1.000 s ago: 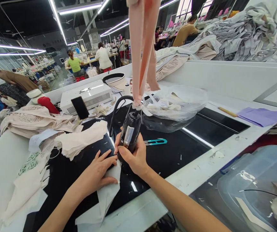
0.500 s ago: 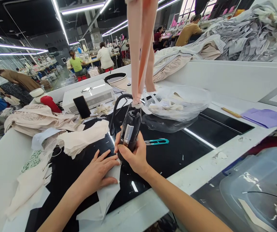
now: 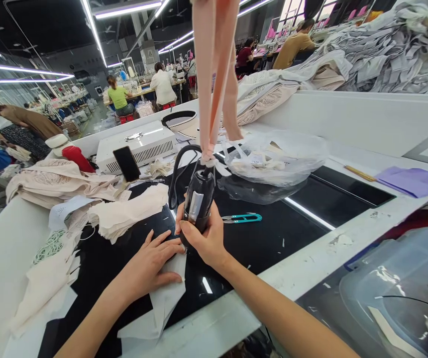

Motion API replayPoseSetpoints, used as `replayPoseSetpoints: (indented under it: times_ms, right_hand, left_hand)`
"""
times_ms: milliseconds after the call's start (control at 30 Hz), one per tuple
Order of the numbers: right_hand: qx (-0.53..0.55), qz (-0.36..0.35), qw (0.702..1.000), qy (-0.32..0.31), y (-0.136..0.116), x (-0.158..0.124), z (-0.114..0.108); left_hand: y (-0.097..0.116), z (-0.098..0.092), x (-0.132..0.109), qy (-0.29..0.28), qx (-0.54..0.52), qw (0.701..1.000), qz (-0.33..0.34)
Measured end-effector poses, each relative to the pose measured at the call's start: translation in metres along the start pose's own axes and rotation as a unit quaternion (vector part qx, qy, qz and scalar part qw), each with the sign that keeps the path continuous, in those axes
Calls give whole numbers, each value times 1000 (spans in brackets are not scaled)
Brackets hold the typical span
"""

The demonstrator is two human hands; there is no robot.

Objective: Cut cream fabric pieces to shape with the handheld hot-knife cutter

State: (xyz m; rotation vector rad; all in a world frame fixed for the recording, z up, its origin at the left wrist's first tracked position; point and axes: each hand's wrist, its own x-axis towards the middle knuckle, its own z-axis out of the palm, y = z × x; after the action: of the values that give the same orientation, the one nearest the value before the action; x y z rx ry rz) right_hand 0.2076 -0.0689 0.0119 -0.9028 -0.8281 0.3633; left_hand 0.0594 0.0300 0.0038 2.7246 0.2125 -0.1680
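Black glossy tool (image 3: 200, 191) gripped in R hand (image 3: 208, 241); L hand (image 3: 153, 266) spread on pale cloth (image 3: 169, 297); tag (image 3: 258, 160) prob. printed, illegible.

Left hand (image 3: 150, 268) flat (fingers (image 3: 162, 238) spread), right hand (image 3: 210, 242) clenched.

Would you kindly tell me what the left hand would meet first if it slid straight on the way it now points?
Most likely the black handheld tool in the right hand; the left hand lies so near the tool's base that any gap is hard to judge.
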Motion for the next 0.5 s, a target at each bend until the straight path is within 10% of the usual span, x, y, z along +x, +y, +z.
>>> replayPoseSetpoints:
  times_ms: [500]
  right_hand:
    - [17,17,1000,-7,-5,-10,2]
  left_hand:
    - [0,-1,2,0,2,1000,6]
